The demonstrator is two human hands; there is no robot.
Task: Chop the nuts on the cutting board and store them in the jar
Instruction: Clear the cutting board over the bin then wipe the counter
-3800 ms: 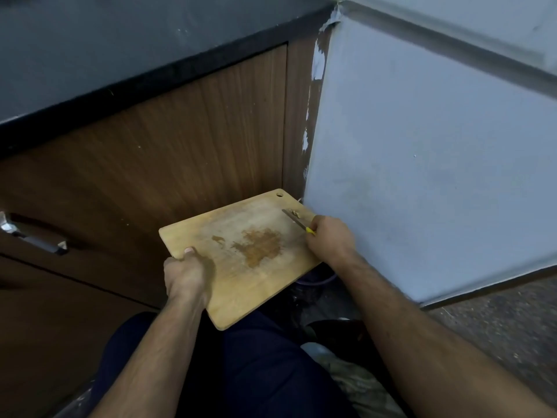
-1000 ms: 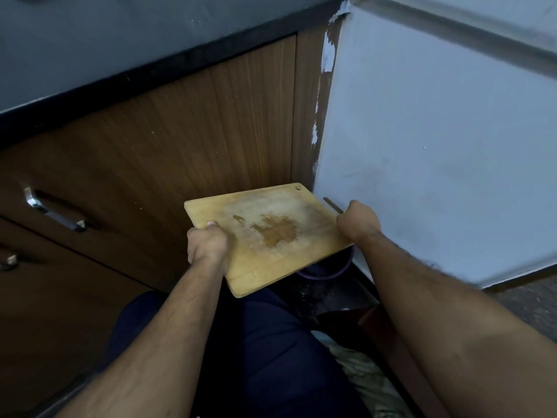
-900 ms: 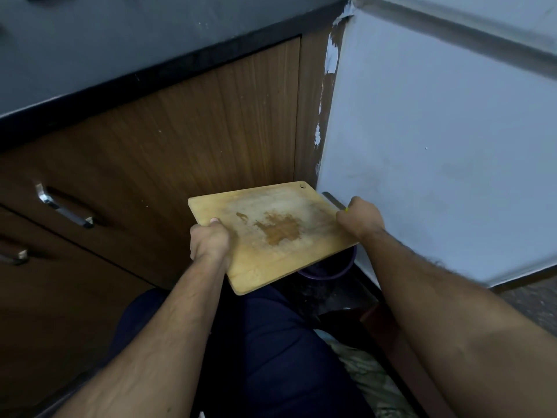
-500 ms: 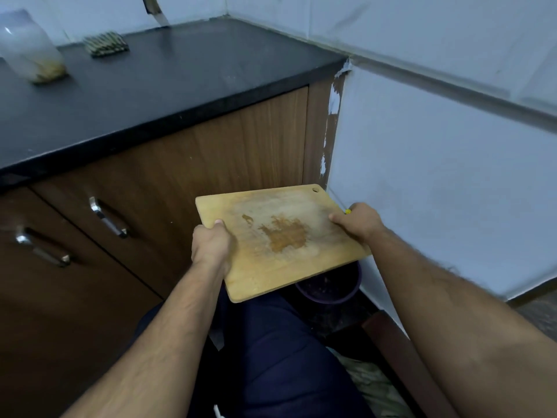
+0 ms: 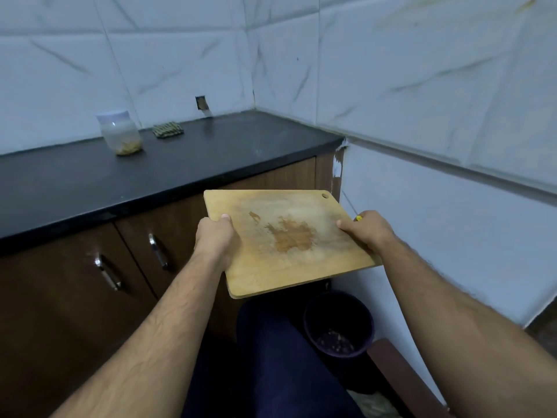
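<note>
The cutting board is held in the air between both hands, in front of the cabinet doors and below the edge of the dark table. The left hand has its grip closed on the board's left edge, thumb on top. The right hand grips the right edge, and a small yellow tip showing at its knuckles suggests it also holds a knife handle, though the blade is hidden. The board carries only a brown stain and no nuts; its long axis runs from the near-left corner up toward the hanging-hole corner at far right. The jar stands well away, up and to the left on the table near the wall, with some pieces at its bottom; the left hand is the nearer one to it. Compared with the earlier frames, the board has risen from low over the purple bin toward table height, and the view has lifted to show the table top and jar.
</note>
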